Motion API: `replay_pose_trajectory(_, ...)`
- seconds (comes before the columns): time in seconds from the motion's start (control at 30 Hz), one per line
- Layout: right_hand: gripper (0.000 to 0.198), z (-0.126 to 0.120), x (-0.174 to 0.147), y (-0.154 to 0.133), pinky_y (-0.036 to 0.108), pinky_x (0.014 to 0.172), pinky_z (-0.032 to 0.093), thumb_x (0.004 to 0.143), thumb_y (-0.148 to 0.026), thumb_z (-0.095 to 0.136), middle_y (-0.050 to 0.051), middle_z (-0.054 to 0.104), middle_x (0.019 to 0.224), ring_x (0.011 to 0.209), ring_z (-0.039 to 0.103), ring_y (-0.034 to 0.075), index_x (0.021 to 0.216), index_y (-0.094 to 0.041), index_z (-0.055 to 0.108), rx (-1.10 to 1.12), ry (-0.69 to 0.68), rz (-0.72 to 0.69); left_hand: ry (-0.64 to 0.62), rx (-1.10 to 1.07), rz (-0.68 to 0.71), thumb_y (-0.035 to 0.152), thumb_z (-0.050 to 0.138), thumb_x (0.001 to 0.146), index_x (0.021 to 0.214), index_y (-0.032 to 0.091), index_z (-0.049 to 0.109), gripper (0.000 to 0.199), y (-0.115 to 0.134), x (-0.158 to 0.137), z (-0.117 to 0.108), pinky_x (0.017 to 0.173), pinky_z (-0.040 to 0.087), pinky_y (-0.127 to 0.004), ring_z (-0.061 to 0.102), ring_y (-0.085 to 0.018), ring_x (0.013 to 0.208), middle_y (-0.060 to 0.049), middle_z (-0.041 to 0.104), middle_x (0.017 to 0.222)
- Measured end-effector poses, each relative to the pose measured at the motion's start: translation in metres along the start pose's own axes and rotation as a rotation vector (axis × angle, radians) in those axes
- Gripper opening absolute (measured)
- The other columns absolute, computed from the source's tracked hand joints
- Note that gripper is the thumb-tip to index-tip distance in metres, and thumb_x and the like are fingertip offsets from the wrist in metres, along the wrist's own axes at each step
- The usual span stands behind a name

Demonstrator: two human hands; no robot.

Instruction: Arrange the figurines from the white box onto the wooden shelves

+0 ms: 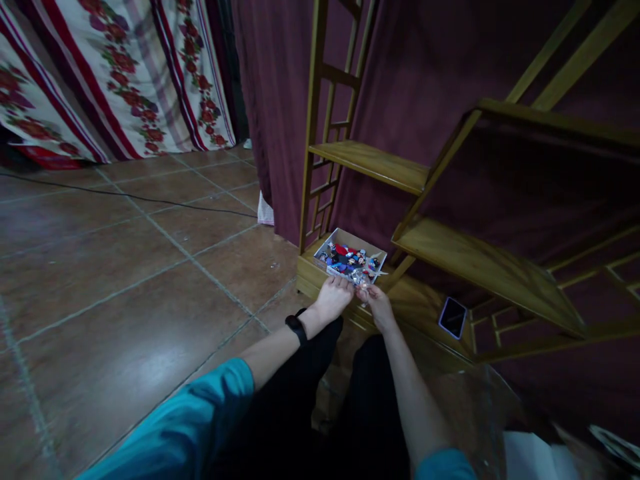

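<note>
My left hand [335, 297], with a black band on its wrist, is closed at the near edge of a shallow white box [353, 240]. My right hand [376, 301] pinches a crinkled clear plastic wrapper [361, 280] just in front of that box. The left fingers lie right beside the wrapper; whether they grip it too is hard to see. Inside the box are several small colourful figures [345, 252] in red, blue, black and white. What the wrapper contains is too small to make out.
The box stands on the bottom board of a wooden shelf unit [370, 163], whose higher boards jut out above and to the right. A phone-like device [453, 317] lies on the same low board. A black cable [175, 202] crosses the tiled floor. White paper [535, 457] lies at lower right.
</note>
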State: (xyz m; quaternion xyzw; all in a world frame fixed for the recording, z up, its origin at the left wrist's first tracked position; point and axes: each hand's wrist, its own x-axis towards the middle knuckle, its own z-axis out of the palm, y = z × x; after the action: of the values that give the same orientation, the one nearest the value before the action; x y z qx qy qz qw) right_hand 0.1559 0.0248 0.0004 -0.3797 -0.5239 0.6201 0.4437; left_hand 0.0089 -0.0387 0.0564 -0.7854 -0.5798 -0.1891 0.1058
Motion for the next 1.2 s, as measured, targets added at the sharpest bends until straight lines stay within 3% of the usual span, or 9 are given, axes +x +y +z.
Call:
replay_pose_trajectory(1.0,0.033,-0.009,0.003,0.007,0.031,0.081,0.049,0.057,-0.03,0.074,0.003,0.069,0.09,0.085,0.063,0.016,0.087,-0.019,0.065,0.038,-0.001,0.003,-0.04,0.096,0.089,0.011,0.041,0.084,0.085,0.009,0.058,0.017,0.0,0.001,0.005,0.073,0.034,-0.036,0.053,-0.022,0.083,-0.013,0.06,0.084)
replay_pose_trajectory(1.2,0.032,-0.008,0.003,0.008,0.03,0.082,0.048,0.056,-0.028,0.074,0.002,0.069,0.089,0.085,0.062,0.015,0.086,-0.02,0.065,0.053,-0.009,-0.002,-0.033,0.014,0.003,0.018,0.045,0.084,0.085,0.01,0.06,0.017,0.001,-0.001,0.01,0.074,0.036,-0.035,0.055,-0.023,0.084,-0.013,0.061,0.083)
